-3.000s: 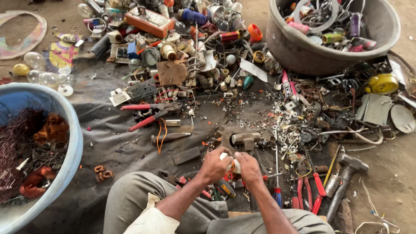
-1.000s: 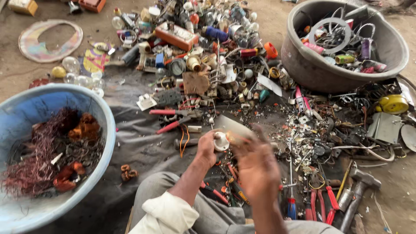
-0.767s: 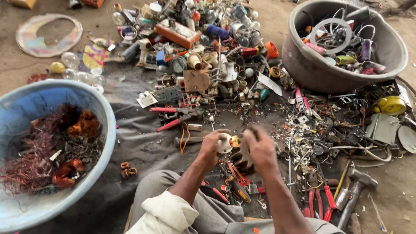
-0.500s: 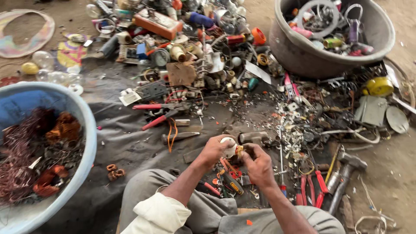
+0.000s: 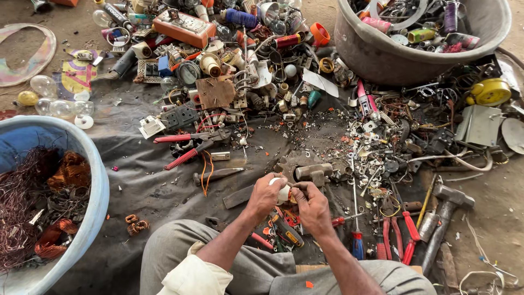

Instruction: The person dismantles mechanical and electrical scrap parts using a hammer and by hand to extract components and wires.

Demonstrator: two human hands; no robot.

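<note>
My left hand (image 5: 264, 198) grips a small white round part (image 5: 283, 192) low in the middle of the head view. My right hand (image 5: 313, 206) is closed against the same part from the right, fingers pinching at its edge. Both hands hover over a dark cloth (image 5: 153, 186), just above my knees. A grey metal block (image 5: 313, 171) lies right behind the hands. Below them lie small tools with red and yellow handles (image 5: 288, 226).
A blue tub (image 5: 96, 180) with copper wire coils stands at the left. A grey tub (image 5: 376, 54) of scrap sits at the top right. Red-handled pliers (image 5: 188, 146), a screwdriver (image 5: 357, 240), a hammer (image 5: 445, 210) and heaps of electrical scrap (image 5: 234, 60) spread around.
My right hand swung back down onto the white part that my left hand keeps holding. The hands have settled close together.
</note>
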